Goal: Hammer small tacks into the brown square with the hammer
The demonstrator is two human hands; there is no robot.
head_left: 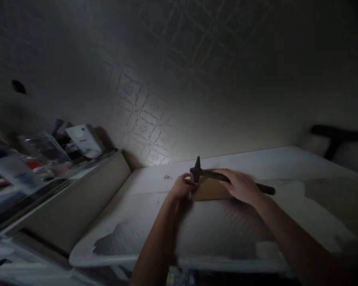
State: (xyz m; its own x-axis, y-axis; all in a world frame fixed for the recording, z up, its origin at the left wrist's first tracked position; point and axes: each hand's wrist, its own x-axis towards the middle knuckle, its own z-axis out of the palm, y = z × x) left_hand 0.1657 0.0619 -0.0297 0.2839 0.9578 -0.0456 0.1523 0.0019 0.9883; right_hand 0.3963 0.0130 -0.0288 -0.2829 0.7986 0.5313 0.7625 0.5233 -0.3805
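Note:
My right hand (pixel 241 184) is wrapped round the dark handle of a hammer (pixel 213 175). The handle's end sticks out to the right, past my wrist. At the left end, the hammer's head has its narrow pointed side up and its other side down against a brown block or board (pixel 213 190), which lies on the table. My left hand (pixel 182 186) is closed in a pinch at the block's left end, right beside the hammer head. Whatever its fingertips hold is too small and dark to make out. A few small dark bits (pixel 168 177) lie to its left.
The white table (pixel 107 234) carries a grey textured mat (pixel 214 230) and stands against a patterned wall (pixel 143 115). On the left, a raised shelf (pixel 86 182) holds a white box (pixel 84 139), a clear case (pixel 44 149) and clutter. A dark T-shaped object (pixel 335 137) rises at right.

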